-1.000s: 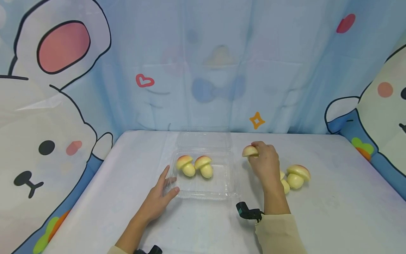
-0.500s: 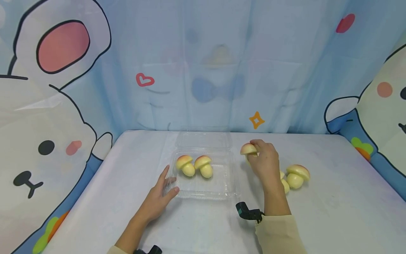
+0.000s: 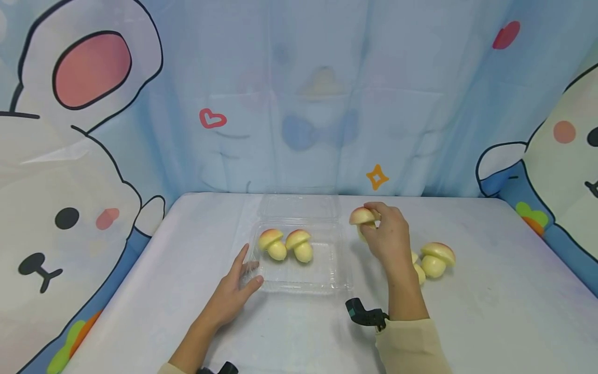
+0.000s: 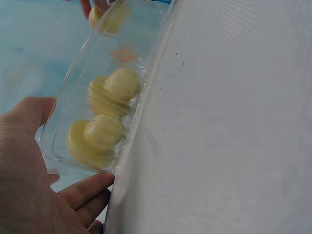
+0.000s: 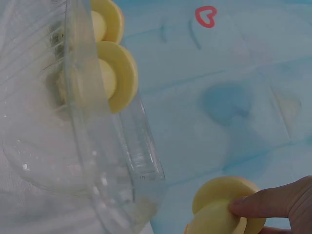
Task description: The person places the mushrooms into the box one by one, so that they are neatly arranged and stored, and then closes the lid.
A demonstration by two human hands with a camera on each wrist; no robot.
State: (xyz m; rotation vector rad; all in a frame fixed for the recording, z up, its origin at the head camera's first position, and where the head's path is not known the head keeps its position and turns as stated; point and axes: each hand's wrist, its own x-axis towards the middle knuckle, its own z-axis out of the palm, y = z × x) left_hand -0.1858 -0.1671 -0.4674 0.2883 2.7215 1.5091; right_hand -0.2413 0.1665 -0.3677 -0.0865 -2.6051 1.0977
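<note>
A clear plastic clamshell box [image 3: 322, 270] lies with its lid [image 3: 299, 206] folded back on the white table. Inside, toward the left, are two yellow toy mushrooms [image 3: 276, 251] [image 3: 303, 252] with reddish caps. My left hand [image 3: 230, 297] rests against the box's left side, thumb and fingers spread; the left wrist view shows the thumb [image 4: 39, 109] at the rim and fingertips at the lower corner. Right of the box, my right hand [image 3: 389, 234] pinches another toy mushroom [image 3: 362, 215] above the table. In the right wrist view, the thumb presses this mushroom [image 5: 214, 214].
Two more toy mushrooms [image 3: 436, 259] [image 3: 419, 274] stand on the table right of my right forearm, one partly hidden by it. Behind the table hangs a blue curtain [image 3: 299, 93] with cartoon prints. A black wrist camera [image 3: 366, 314] sits beside the right sleeve.
My right hand has lifted slightly and moved a little left toward the box with the toy mushroom, showing more of its cap and stem. The left hand and box hold still.
</note>
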